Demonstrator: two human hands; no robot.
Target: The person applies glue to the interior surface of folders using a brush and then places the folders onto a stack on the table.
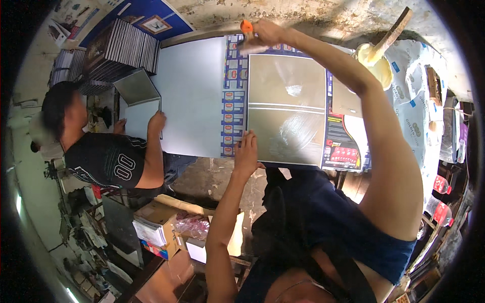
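In the head view, the right hand is closed around an orange-topped brush, held near the far left corner of a two-panel grey board that bears wet, shiny streaks. The left hand rests its fingers at the board's near left edge; whether they pinch it, I cannot tell. Rightward, beyond the board, a wooden stick leans in a pale tub. At left, a co-worker holds a folded cover.
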